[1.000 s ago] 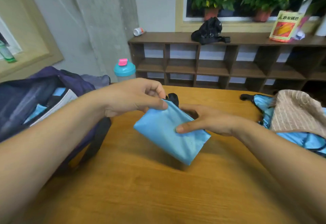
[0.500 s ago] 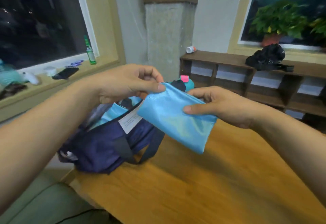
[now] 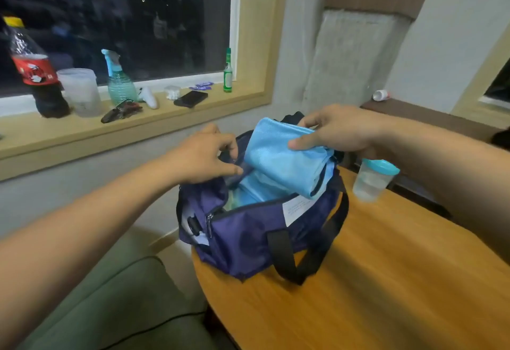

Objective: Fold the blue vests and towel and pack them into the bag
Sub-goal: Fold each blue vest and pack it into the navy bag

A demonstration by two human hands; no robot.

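At frame centre my right hand (image 3: pixel 339 129) pinched the top edge of the folded light-blue fabric vest (image 3: pixel 281 162) between thumb and fingers, holding it tilted over the open mouth of the dark purple zip bag (image 3: pixel 248 236) on the wooden table (image 3: pixel 386 280). My left hand (image 3: pixel 204 156) gripped the bag's left rim with curled fingers. More blue cloth lay inside. A clear teal-lidded cup (image 3: pixel 372 178) stood just right of the bag.

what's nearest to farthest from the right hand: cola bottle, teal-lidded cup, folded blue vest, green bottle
1. folded blue vest, held by right hand over bag
2. teal-lidded cup, table, just right
3. green bottle, windowsill, left
4. cola bottle, windowsill, far left
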